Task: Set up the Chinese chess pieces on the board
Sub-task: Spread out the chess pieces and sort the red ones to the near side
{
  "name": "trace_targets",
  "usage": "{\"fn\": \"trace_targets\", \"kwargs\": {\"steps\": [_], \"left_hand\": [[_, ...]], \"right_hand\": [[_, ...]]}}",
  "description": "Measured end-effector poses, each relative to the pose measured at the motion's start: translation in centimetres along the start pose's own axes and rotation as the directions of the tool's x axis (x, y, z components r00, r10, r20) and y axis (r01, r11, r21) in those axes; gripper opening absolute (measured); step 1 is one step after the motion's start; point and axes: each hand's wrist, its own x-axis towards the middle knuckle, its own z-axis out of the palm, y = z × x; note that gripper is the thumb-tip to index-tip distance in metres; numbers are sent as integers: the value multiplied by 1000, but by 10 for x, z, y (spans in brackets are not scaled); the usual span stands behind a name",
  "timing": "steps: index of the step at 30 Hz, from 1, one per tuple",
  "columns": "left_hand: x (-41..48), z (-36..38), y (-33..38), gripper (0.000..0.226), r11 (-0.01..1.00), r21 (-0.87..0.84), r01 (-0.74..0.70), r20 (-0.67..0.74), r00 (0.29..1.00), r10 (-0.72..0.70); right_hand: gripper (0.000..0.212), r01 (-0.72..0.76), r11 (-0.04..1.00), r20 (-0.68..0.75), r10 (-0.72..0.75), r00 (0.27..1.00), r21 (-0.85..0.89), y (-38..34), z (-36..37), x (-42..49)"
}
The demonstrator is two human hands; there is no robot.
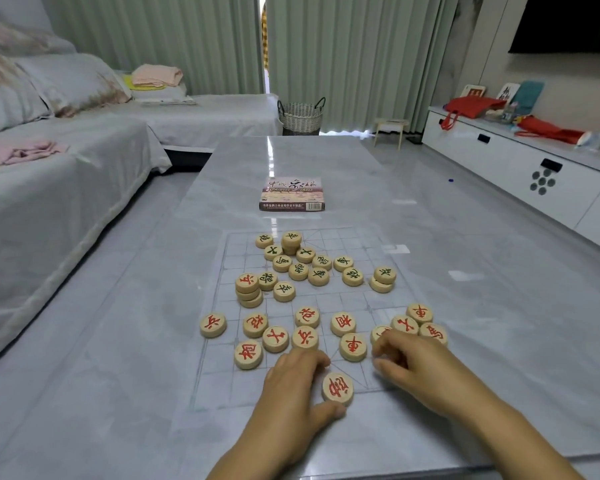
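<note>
- My left hand curls thumb and fingers round 1 red disc at the 6 o'clock edge of the board, likely to seat it on its home point.
- My right hand bends its fingers over a half-hidden piece; I cannot tell if it grips.
- Loose red pieces lie toward 6 o'clock and green pieces toward 12, which I judge is sorting by side.
- The box sits beyond the board at 12 o'clock.

my left hand: on board, thumb touching near red piece | my right hand: fingers curled over half-hidden red piece | green pieces: clustered far side, some stacked | box: beyond, on desk
</note>
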Motion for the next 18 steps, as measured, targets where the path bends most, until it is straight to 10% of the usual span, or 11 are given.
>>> {"fn": "trace_targets", "kwargs": {"steps": [12, 18], "left_hand": [[1, 0, -7, 47, 996, -87, -20, 7, 1000, 21], [24, -34, -35, 41, 989, 84, 119, -303, 949, -89]], "right_hand": [[6, -107, 994, -209, 104, 972, -5, 7, -6, 10], [11, -60, 997, -260, 69, 963, 43, 2, -5, 13]]}}
